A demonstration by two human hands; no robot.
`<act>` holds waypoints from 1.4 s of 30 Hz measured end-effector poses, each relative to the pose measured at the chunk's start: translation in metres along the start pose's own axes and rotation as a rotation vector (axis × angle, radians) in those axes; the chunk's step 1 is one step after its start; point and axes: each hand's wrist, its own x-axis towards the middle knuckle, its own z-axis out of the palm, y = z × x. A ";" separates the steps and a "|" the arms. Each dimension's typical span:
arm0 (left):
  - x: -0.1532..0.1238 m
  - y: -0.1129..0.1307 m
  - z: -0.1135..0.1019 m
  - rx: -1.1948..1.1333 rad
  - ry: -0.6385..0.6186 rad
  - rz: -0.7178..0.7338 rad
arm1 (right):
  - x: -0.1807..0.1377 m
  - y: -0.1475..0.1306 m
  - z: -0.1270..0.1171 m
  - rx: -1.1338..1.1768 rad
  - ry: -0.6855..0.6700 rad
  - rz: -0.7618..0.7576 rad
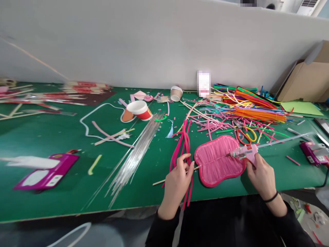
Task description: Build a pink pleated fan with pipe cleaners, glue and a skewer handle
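A pink fan-shaped piece (219, 154) with a darker pink rim lies near the table's front edge. A thin wooden stick (159, 182) runs to its left side. My left hand (178, 178) is closed around the stick beside the piece, thumb and fingers pinched together. In my right hand (262, 173) is a pink hot glue gun (248, 153), its nozzle over the middle seam of the piece. A clear glue stick (285, 140) sticks out of the gun's back. Bright pink pipe cleaners (183, 140) lie under and behind my left hand.
On the green table (66, 137), a bundle of thin wires (138, 147) and a purple packet (48, 171) lie left. A red-white paper cup (142, 110) stands behind. Colourful pipe cleaners (259, 115), scissors (246, 135) and a cardboard box (303, 79) are at right.
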 end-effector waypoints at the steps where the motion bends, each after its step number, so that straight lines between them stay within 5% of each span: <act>1: 0.000 0.000 0.000 -0.001 0.000 0.001 | 0.000 0.001 0.000 0.001 0.003 0.002; 42: 0.001 -0.001 -0.001 0.020 0.011 -0.003 | 0.012 0.024 -0.013 -0.041 0.013 0.065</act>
